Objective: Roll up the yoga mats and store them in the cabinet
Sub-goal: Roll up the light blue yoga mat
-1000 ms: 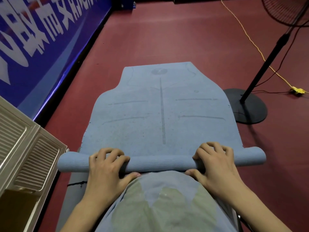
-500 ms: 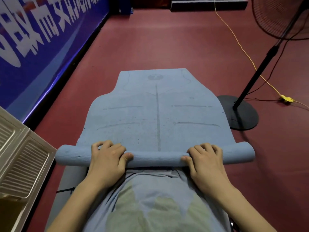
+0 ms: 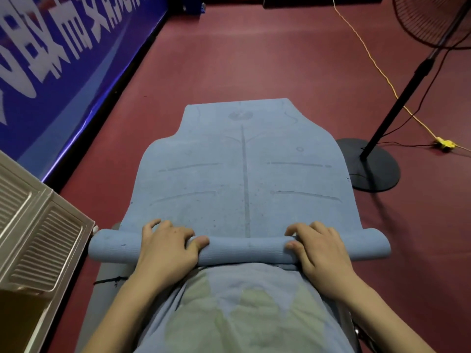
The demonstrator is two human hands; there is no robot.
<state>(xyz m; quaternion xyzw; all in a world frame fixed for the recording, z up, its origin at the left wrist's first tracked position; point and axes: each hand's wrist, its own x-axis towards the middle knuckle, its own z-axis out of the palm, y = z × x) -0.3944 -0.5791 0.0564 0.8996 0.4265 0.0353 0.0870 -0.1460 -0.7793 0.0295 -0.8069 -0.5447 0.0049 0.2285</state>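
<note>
A blue yoga mat (image 3: pixel 244 174) lies on the red floor, stretching away from me, with printed guide lines on it. Its near end is wound into a roll (image 3: pixel 242 247) lying across in front of me. My left hand (image 3: pixel 168 248) lies over the left part of the roll, fingers curled over the top and thumb on the near side. My right hand (image 3: pixel 318 248) grips the right part the same way. A second, grey mat (image 3: pixel 107 296) shows underneath at the lower left. The beige cabinet (image 3: pixel 38 238) stands at the left edge.
A standing fan's black round base (image 3: pixel 374 166) and pole sit just right of the mat. A yellow cord with a plug (image 3: pixel 444 143) runs across the floor at the right. A blue banner wall (image 3: pixel 63 59) lines the left side. My blue shirt fills the bottom.
The roll has advanced a little farther along the mat, and both hands have shifted over its top. The flat part of the mat looks shorter.
</note>
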